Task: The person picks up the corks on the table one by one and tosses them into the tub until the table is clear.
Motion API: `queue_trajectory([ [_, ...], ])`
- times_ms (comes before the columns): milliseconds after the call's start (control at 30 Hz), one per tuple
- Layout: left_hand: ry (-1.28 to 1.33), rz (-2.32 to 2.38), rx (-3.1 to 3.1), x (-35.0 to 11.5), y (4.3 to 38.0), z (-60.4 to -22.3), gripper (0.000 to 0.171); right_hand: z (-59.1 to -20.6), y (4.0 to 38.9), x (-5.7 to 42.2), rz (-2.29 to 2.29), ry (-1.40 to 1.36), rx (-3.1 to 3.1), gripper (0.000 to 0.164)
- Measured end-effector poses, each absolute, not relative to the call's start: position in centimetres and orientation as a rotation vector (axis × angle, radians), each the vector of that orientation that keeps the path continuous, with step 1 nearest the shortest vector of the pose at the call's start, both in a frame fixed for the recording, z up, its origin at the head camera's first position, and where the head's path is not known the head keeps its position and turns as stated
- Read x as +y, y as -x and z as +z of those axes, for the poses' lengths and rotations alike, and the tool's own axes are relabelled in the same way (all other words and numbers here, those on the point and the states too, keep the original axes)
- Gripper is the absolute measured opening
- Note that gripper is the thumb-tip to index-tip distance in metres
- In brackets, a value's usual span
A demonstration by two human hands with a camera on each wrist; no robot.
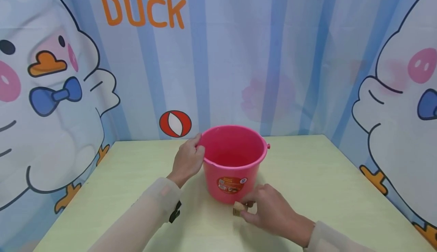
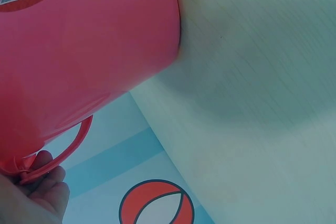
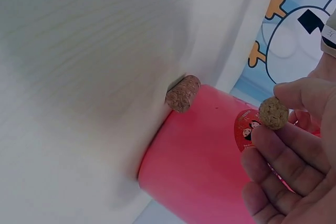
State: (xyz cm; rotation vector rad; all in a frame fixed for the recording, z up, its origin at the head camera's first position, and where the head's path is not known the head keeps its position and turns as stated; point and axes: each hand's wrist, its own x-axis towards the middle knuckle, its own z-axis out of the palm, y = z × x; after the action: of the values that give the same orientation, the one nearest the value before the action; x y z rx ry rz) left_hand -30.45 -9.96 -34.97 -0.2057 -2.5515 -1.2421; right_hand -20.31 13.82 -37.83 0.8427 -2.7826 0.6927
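A pink bucket (image 1: 232, 176) stands upright on the pale table, an orange-red label on its front. My left hand (image 1: 187, 160) grips its left rim, beside the pivot of the handle (image 2: 79, 137), which hangs against the side. In front of the bucket's base is my right hand (image 1: 271, 210). Seen in the right wrist view, it pinches a cork (image 3: 273, 113) between thumb and index finger, with the end face showing. A second, browner cork (image 3: 182, 94) rests on the table close to the bucket's base. Whether that one touches the bucket I cannot tell.
The pale table (image 1: 307, 168) extends on both sides of the bucket. Behind it hangs a striped blue curtain (image 1: 232, 55) with printed ducks, a red-and-white ball and the word DUCK. A dark strap piece (image 1: 175, 212) sticks out below my left sleeve.
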Motion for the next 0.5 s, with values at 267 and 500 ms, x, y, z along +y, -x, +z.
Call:
queue_trajectory([
  [267, 0.208, -1.233, -2.556, -10.07, 30.46, -34.97, 0.058, -37.21, 19.90, 13.83, 0.668, -0.785, -2.723, 0.022],
  [500, 0.216, -1.233, -2.556, -10.10, 30.39, -34.93, 0.058, -36.90, 19.87, 13.83, 0.671, -0.768, -2.634, 0.021],
])
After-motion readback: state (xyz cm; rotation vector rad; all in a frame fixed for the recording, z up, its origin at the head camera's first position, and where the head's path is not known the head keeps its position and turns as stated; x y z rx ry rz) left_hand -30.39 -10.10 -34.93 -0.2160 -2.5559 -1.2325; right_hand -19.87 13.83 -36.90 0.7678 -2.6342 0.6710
